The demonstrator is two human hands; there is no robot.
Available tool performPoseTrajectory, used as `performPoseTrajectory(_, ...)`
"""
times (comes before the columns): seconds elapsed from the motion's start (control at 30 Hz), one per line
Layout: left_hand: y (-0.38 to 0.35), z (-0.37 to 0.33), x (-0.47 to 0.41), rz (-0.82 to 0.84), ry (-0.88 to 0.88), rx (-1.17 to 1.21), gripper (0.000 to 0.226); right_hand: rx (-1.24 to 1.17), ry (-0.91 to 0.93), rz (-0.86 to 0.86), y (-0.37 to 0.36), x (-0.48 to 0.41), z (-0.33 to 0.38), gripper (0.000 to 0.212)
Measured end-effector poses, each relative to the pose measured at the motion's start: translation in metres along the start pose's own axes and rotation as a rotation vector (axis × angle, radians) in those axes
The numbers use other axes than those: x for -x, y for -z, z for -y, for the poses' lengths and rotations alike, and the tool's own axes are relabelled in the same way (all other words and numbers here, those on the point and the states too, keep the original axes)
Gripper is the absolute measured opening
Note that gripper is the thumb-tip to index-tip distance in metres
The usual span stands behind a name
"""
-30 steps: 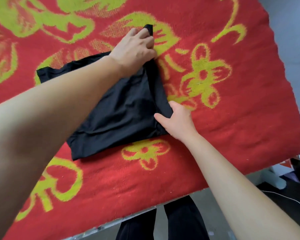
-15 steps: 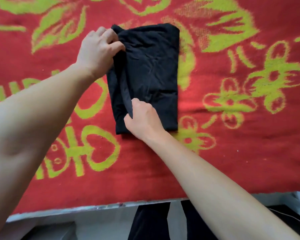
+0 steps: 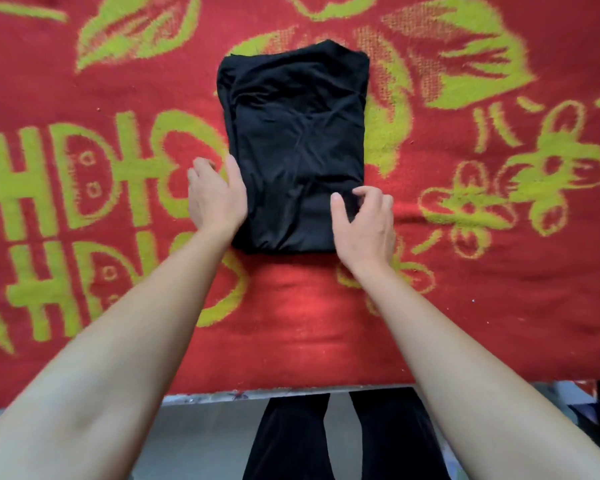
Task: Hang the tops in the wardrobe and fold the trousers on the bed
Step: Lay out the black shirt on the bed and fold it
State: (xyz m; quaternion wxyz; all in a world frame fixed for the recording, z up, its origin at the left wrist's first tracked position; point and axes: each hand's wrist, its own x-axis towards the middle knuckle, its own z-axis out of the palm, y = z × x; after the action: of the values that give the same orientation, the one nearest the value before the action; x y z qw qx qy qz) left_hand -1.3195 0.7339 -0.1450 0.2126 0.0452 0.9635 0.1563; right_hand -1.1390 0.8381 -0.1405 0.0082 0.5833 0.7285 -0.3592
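The black trousers lie folded into a neat upright rectangle on the bed, a little above the middle of what I see. The long sides run away from me and the short near edge faces me. The top layer is smooth apart from a few soft creases across its middle. Along the left side the stacked edges of the folds show as thin dark lines.

My left hand sits at the near left side of the bundle. Its fingers are straight and released, lying on the blanket just beside the cloth. The thumb is stretched along the bundle's left edge and touches it. This hand grasps nothing.

My right hand is at the near right corner. Its thumb lies on top of the black cloth. The forefinger is bent over the right edge, and the other fingers are curled down on the outer side. A bit of black fabric shows between thumb and forefinger, but I cannot tell whether I am really pinching it or only resting there.

Under it all is the red blanket, fuzzy and patterned in yellow-green. There are leaves above the trousers, flowers to the right and blocky shapes to the left. Both my bare forearms reach in from the bottom corners across it. The pale bed edge runs along the near side. Below it I see my legs in dark cloth, standing on a grey floor.
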Motion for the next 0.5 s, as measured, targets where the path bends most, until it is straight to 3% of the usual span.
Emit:
performPoseTrajectory(0.1, -0.021, 0.01, 0.041, 0.177, 0.165, -0.057, 0.072, 0.114, -0.193, 0.152, 0.003, -0.008, -0.022, 0.061)
performPoseTrajectory(0.17, -0.033, 0.016, 0.052, 0.227, 0.185, 0.016, 0.071, 0.059, -0.225, 0.288, -0.002, -0.012, -0.032, 0.058)
performPoseTrajectory(0.27, -0.038, 0.022, 0.056, 0.267, 0.199, 0.36, 0.052, -0.079, -0.172, 0.344, 0.002, -0.016, -0.038, 0.042)
performPoseTrajectory(0.37, -0.035, 0.027, 0.064, 0.259, 0.251, 0.681, 0.029, -0.277, -0.093, 0.269, 0.014, -0.007, -0.042, 0.037)
performPoseTrajectory(0.43, -0.033, 0.033, 0.081, 0.235, 0.214, 0.669, 0.026, -0.346, -0.08, 0.232, 0.021, 0.007, -0.052, 0.031)
performPoseTrajectory(0.5, -0.04, 0.05, 0.104, 0.264, 0.214, 0.568, 0.028, -0.238, -0.134, 0.353, 0.019, 0.022, -0.07, 0.031)
